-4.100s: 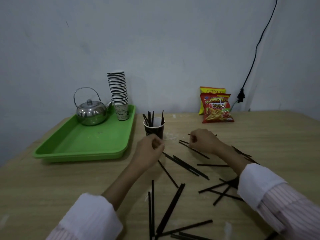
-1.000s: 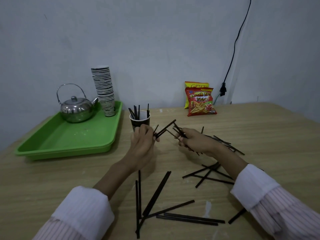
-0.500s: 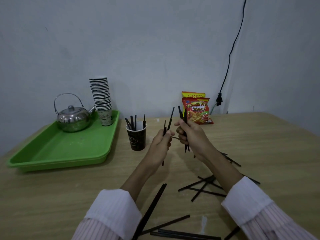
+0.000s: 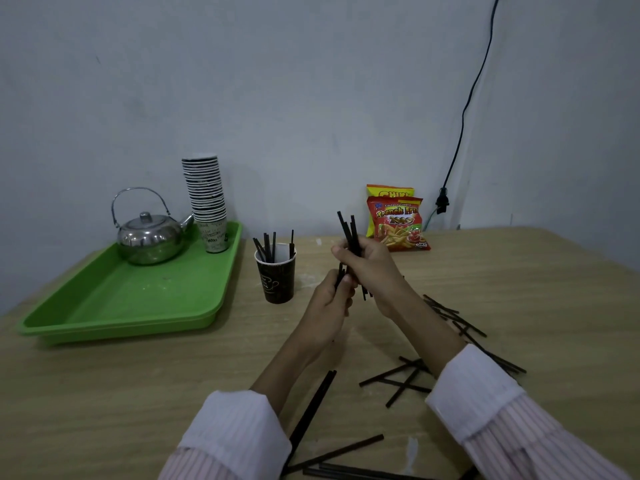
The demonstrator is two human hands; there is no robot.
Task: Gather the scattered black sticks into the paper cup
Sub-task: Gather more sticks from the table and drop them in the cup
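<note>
A dark paper cup (image 4: 276, 280) stands on the wooden table (image 4: 138, 382) with several black sticks upright in it. My right hand (image 4: 372, 268) grips an upright bundle of black sticks (image 4: 348, 230) just right of the cup, raised above the table. My left hand (image 4: 329, 303) is directly below it and pinches the lower ends of that bundle. Loose black sticks (image 4: 398, 379) lie scattered on the table under and right of my arms, and more loose sticks (image 4: 336, 455) lie near the front edge.
A green tray (image 4: 114, 306) at the left holds a steel kettle (image 4: 150, 239) and a tall stack of paper cups (image 4: 206, 199). Two snack bags (image 4: 398, 221) lean against the back wall. A black cable (image 4: 464, 112) hangs down the wall at right.
Both hands lifted sticks off the table, turned them upright, and have come together into one bundle. Now the right hand sits above the left on the same sticks.
</note>
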